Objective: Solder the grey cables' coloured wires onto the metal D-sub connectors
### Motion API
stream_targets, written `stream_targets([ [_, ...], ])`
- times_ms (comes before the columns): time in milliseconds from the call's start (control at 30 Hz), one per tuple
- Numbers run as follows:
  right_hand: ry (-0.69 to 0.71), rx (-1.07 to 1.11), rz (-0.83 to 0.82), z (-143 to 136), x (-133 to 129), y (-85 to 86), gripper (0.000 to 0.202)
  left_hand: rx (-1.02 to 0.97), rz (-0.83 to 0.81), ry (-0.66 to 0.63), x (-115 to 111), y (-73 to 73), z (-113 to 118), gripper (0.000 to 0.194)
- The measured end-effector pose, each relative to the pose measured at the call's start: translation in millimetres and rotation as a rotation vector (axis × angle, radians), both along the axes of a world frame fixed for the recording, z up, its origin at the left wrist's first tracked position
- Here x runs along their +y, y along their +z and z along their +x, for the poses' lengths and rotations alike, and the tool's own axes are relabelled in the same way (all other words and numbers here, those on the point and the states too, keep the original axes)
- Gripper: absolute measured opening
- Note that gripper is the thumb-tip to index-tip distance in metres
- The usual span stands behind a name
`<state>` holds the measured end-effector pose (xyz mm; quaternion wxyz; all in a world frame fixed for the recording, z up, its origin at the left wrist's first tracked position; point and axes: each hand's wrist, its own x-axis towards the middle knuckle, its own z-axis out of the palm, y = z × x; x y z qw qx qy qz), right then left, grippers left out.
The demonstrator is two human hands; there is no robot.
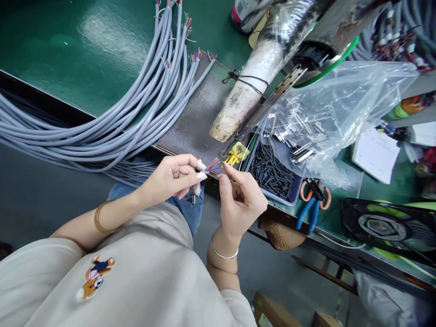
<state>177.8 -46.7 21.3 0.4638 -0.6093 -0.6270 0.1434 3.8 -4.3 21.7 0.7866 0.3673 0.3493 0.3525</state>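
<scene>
My left hand [179, 176] pinches the end of a grey cable between thumb and forefinger, with white wraps on the fingertips. Thin coloured wires [213, 165], red, blue and green among them, fan out from that end towards the right. My right hand [241, 196] is close by, its fingers curled and its thumb and forefinger at the wire tips. Whatever lies between those two fingertips is too small to make out. Below the left hand, a small connector with pins [194, 199] shows against the jeans.
Left lies a bundle of grey cables [136, 113] with stripped ends. A blue tray [288, 200] of black sleeves stands right of my hands, beside a plastic bag [344, 104] of metal connectors. Pliers [315, 204], a fan [384, 227] and a wrapped tube [252, 81] are around it.
</scene>
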Motion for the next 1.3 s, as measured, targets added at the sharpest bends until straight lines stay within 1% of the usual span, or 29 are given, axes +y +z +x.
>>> stream_targets([
  [133,0.041,-0.056,-0.002,0.2,0.8,2.5,0.023,0.016,0.027,0.012,-0.5,1.5,1.2,0.023],
  [200,0.068,-0.060,0.015,0.5,1.2,3.6,0.026,0.030,0.032,0.010,-0.6,2.1,1.9,0.023],
  [267,0.066,-0.072,0.050,0.5,1.2,4.3,0.026,0.037,0.031,0.014,-0.4,2.2,2.6,0.024],
  [333,0.038,-0.088,0.089,0.3,0.8,4.3,0.019,0.036,0.035,0.027,0.0,1.4,3.3,0.024],
  [400,0.012,-0.086,0.088,0.4,0.5,3.7,0.007,0.033,0.042,0.050,0.4,0.0,4.0,0.024],
  [433,0.011,-0.073,0.054,0.7,0.4,3.4,0.003,0.031,0.049,0.062,0.6,-0.8,4.3,0.024],
  [533,0.040,0.032,-0.125,3.1,0.3,2.8,0.012,0.019,0.072,0.087,1.3,-2.6,5.0,0.023],
  [600,0.033,0.140,-0.199,5.4,0.0,3.1,0.014,0.017,0.077,0.084,1.6,-2.7,5.4,0.022],
  [667,0.011,0.232,-0.221,7.4,-0.3,3.6,0.013,0.016,0.078,0.081,1.4,-2.4,6.0,0.022],
  [733,0.019,0.276,-0.250,8.2,-0.2,3.8,0.015,0.011,0.087,0.083,0.8,-2.6,6.9,0.022],
  [933,0.005,0.325,-0.294,6.6,2.2,1.7,0.015,0.003,0.120,0.084,-1.6,-6.5,9.2,0.022],
  [1000,0.007,0.308,-0.296,6.2,2.7,1.4,0.015,0.013,0.116,0.084,-1.8,-6.6,9.6,0.024],
  [1100,0.006,0.214,-0.231,4.6,2.4,1.2,0.016,0.051,0.108,0.121,-2.3,-6.0,11.0,0.030],
  [1167,0.010,0.100,-0.100,2.4,1.2,0.3,0.012,0.091,0.122,0.167,-3.5,-6.6,12.8,0.032],
  [1233,0.032,-0.054,0.071,0.3,-0.4,-1.3,0.005,0.142,0.162,0.217,-5.6,-8.2,14.8,0.031],
  [1300,0.047,-0.152,0.205,-0.7,-1.7,-2.5,0.010,0.194,0.209,0.275,-7.6,-10.0,16.1,0.029],
])
